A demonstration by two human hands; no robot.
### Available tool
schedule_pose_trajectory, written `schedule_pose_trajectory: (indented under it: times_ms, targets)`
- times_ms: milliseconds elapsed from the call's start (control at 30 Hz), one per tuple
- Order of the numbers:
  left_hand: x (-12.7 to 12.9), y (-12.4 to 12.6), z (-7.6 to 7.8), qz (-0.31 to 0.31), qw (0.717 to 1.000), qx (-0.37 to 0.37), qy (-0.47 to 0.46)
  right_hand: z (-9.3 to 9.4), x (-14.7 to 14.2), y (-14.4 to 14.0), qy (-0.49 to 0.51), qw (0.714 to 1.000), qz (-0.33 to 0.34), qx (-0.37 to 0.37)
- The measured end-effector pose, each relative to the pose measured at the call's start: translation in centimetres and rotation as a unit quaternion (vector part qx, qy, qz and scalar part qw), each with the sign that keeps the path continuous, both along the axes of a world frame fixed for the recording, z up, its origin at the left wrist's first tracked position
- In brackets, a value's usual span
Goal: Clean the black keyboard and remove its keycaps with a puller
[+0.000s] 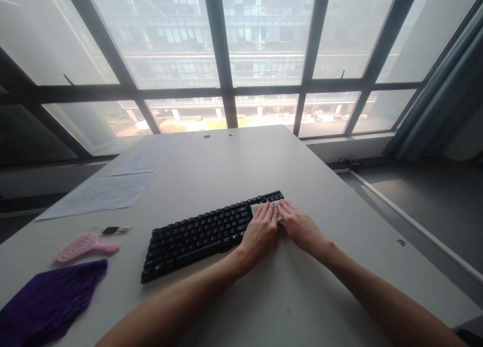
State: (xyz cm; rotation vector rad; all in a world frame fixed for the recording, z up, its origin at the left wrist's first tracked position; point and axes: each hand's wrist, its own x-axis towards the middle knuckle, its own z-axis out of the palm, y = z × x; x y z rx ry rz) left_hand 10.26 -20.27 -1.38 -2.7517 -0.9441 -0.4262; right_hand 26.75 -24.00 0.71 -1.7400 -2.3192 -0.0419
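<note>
From the head view, I see a black keyboard (pixel 199 239) lying on the white tabletop (pixel 241 161), and both hands meet near its far right end. Its long axis runs aslant, from this end down towards the person's left, so most of the keys lie to the left of the hands. The left hand (pixel 261 229) is the nearer one to this long part; the right hand (pixel 302 230) is beside the right edge. Both have fingers rather straight and close together, pressed upon a white wipe (pixel 256 207) that rests over the keys. Whether the fingers also pinch it, I cannot tell, because the thumbs are mostly hidden. The wipe and hands cover the keys there. At left, a purple cloth (pixel 53 301) is cut off by the frame, and a small dark object (pixel 110 230) beyond the pink hairbrush (pixel 83 246) is hard to make out.
</note>
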Motion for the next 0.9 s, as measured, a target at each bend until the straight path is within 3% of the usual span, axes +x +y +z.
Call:
schedule_pose_trajectory:
  times_ms: [300,533,733,900]
  targets:
    - [0.1,-0.8,1.1,-0.016,1.0,-0.01,-0.022,1.4,-1.9,-1.0,0.005,0.999,-0.047,-0.017]
    - [-0.3,-1.2,1.1,-0.01,0.997,-0.035,-0.067,0.5,-1.7,-1.1,0.003,0.999,-0.042,0.003]
    - [-0.2,-1.1,1.1,0.021,0.997,-0.047,-0.052,-0.3,-0.7,-0.6,0.002,0.998,-0.069,-0.008]
    - [-0.2,-0.5,0.5,0.009,0.998,-0.057,-0.032,-0.5,-0.1,-0.3,0.003,0.997,-0.081,-0.013]
